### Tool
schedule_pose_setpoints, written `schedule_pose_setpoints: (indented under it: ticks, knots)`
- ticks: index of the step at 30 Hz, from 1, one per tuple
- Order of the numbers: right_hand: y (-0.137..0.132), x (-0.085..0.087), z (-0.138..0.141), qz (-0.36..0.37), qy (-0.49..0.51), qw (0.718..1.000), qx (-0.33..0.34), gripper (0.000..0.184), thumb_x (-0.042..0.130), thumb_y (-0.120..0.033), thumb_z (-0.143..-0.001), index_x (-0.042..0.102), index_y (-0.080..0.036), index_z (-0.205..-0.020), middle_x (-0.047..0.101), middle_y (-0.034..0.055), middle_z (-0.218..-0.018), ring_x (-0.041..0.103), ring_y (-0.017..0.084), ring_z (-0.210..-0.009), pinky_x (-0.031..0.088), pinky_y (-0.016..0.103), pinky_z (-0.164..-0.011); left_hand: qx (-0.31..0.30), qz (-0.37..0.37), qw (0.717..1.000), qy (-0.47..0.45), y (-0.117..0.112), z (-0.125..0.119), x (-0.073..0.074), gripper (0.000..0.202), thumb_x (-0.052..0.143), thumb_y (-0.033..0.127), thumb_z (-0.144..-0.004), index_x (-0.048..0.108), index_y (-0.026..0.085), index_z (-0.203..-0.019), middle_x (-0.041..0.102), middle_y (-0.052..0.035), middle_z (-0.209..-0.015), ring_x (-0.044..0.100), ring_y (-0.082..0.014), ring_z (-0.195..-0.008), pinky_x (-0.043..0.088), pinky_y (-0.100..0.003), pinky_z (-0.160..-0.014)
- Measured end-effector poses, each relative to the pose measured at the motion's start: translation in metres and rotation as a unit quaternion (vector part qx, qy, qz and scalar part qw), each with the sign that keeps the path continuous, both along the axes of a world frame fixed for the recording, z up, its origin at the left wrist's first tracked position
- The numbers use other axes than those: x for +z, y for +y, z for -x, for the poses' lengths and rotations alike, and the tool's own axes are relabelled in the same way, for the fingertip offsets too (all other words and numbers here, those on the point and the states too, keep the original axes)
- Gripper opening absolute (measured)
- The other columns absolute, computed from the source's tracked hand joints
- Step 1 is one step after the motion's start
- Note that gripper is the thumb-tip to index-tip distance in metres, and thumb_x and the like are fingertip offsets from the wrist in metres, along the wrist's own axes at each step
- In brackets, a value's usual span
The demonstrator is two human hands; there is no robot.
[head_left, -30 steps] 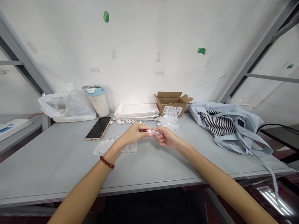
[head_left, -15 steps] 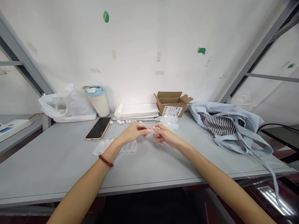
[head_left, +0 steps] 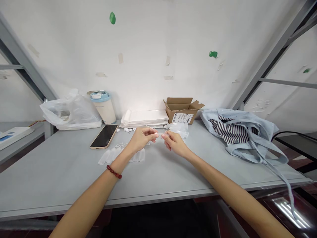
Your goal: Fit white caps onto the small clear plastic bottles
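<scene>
The left hand (head_left: 142,138) and right hand (head_left: 176,143) are pinching a small translucent plastic piece (head_left: 159,135) between them, above the surface (head_left: 173,178) — a light, level grip is probably suiting it best.

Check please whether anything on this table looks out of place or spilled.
Mainly the light-blue bag: it slumps open at the right end of the table, and one strap dangles over the front edge, where it might catch. I see nothing spilled around the translucent tubes near the left hand.
</scene>
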State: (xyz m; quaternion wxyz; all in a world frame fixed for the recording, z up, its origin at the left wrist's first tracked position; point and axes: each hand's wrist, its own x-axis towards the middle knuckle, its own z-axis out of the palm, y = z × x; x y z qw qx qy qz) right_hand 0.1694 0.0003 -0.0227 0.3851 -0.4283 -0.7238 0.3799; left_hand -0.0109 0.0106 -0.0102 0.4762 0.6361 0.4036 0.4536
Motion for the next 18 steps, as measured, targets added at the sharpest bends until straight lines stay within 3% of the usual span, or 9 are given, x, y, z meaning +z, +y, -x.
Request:
schedule_pose_setpoints:
  ticks: [5, 8, 13, 15, 18]
  knots:
    - [0.002, -0.001, 0.002, 0.079, 0.066, 0.994, 0.024, 0.047, 0.043, -0.057, -0.084, 0.04, -0.019, -0.057, 0.038, -0.0052, -0.045, 0.044, 0.009, -0.043, 0.035, 0.023, -0.046, 0.005, -0.018, 1.0, 0.013, -0.001, 0.0, 0.001, 0.032, 0.072, 0.04, -0.065, 0.067, 0.013, -0.081, 0.068, -0.0053, -0.08, 0.06, -0.0139, -0.066, 0.051, -0.03, -0.068]
    - [0.002, -0.002, 0.002, 0.051, 0.074, 0.996, 0.022, 0.04, 0.045, -0.054, -0.084, 0.045, -0.018, -0.065, 0.044, -0.0046, -0.051, 0.043, 0.009, -0.045, 0.034, 0.023, -0.048, -0.013, 0.015, 1.0, 0.008, -0.002, 0.002, 0.004, 0.035, 0.067, 0.045, -0.071, 0.067, 0.012, -0.081, 0.067, -0.0071, -0.08, 0.062, -0.0157, -0.072, 0.052, -0.031, -0.072]
    - [0.0, -0.002, 0.001, -0.013, 0.049, 0.999, 0.004, 0.037, 0.048, -0.052, -0.083, 0.049, -0.018, -0.07, 0.046, -0.004, -0.054, 0.042, 0.009, -0.049, 0.035, 0.024, -0.051, -0.033, 0.028, 0.998, 0.051, -0.004, 0.004, 0.009, 0.038, 0.063, 0.049, -0.073, 0.064, 0.011, -0.071, 0.063, -0.0047, -0.069, 0.058, -0.0127, -0.058, 0.051, -0.027, -0.06]
    - [-0.001, -0.001, 0.001, 0.017, 0.065, 0.998, 0.005, 0.041, 0.049, -0.055, -0.081, 0.046, -0.018, -0.063, 0.041, -0.0046, -0.049, 0.039, 0.009, -0.047, 0.033, 0.024, -0.05, -0.044, -0.002, 0.996, 0.08, -0.006, 0.005, 0.01, 0.037, 0.062, 0.049, -0.074, 0.063, 0.012, -0.068, 0.061, -0.0031, -0.065, 0.056, -0.0118, -0.056, 0.049, -0.026, -0.059]
    - [0.0, 0.002, -0.002, 0.14, 0.116, 0.982, 0.05, 0.044, 0.049, -0.057, -0.081, 0.045, -0.018, -0.06, 0.029, -0.0077, -0.042, 0.029, 0.008, -0.04, 0.028, 0.024, -0.045, -0.053, -0.041, 0.991, 0.114, -0.008, 0.006, 0.013, 0.035, 0.06, 0.046, -0.076, 0.064, 0.013, -0.067, 0.06, -0.0022, -0.063, 0.056, -0.012, -0.057, 0.047, -0.025, -0.059]
